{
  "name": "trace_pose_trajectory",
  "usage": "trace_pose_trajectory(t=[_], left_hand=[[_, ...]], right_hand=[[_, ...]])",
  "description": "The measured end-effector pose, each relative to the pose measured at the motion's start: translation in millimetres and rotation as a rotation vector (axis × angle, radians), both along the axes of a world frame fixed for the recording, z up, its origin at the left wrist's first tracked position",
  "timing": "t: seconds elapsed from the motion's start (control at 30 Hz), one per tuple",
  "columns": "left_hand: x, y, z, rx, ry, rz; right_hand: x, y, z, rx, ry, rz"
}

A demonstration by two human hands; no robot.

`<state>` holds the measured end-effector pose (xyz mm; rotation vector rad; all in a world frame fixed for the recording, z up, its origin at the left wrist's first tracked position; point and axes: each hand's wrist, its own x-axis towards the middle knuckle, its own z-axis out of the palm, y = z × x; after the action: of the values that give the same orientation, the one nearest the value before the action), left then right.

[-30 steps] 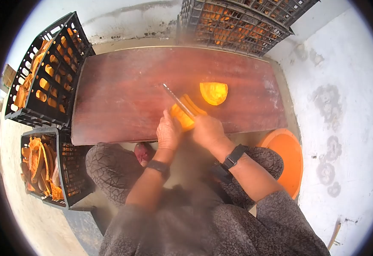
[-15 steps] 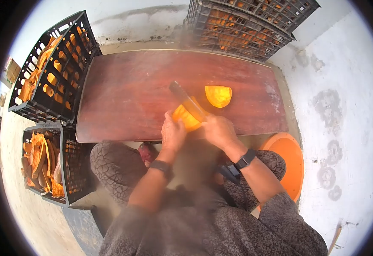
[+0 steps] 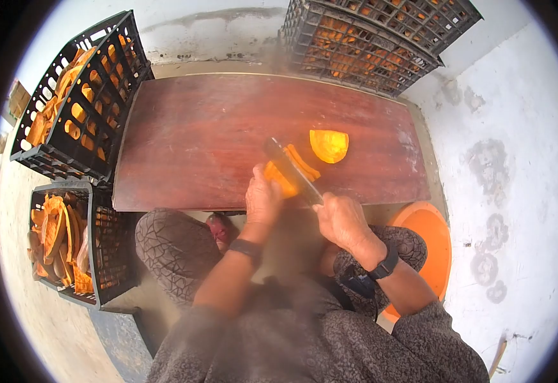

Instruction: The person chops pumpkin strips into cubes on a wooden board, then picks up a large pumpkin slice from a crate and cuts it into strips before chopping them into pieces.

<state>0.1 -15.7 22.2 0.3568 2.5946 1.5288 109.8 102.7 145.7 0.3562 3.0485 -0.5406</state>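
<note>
My left hand [image 3: 263, 196] presses down on an orange pumpkin piece [image 3: 277, 177] near the front edge of the red-brown wooden board [image 3: 196, 140]. My right hand [image 3: 344, 220] grips the handle of a knife [image 3: 291, 169], whose blade lies across the piece. To the right of the blade, cut slices [image 3: 304, 163] lean away from the piece. A second pumpkin chunk [image 3: 329, 145] lies cut side up just beyond them.
A black crate [image 3: 77, 102] with orange slices stands tilted at the left, another crate [image 3: 61, 246] below it. A third crate [image 3: 368, 38] sits behind the board. An orange basin [image 3: 429, 239] rests at my right knee. White floor stretches to the right.
My right hand has drawn back toward me, pulling the knife down through the pumpkin piece. A thin slice now stands free to the right of the blade. My left hand stays put.
</note>
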Motion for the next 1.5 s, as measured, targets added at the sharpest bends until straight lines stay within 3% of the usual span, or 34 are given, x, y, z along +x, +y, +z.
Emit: trace_pose_trajectory(t=[0.6, 1.0, 1.07, 1.3, 1.5], left_hand=[[-3.0, 0.9, 1.8, -0.081, 0.021, -0.009], [-6.0, 3.8, -4.3, -0.129, 0.069, -0.038], [-4.9, 4.0, -0.4, -0.152, 0.046, -0.039], [-4.7, 5.8, -2.4, -0.199, 0.02, -0.036], [-3.3, 3.3, -7.2, -0.18, 0.161, -0.037]], right_hand=[[-4.7, 7.7, 6.2, -0.006, -0.096, -0.022], [-29.3, 12.1, 1.4, -0.013, -0.295, -0.022], [-28.7, 10.2, -10.7, -0.012, -0.198, 0.035], [-36.4, 3.0, -27.3, 0.028, -0.22, 0.0], [-70.2, 0.8, -51.7, 0.047, -0.044, 0.038]])
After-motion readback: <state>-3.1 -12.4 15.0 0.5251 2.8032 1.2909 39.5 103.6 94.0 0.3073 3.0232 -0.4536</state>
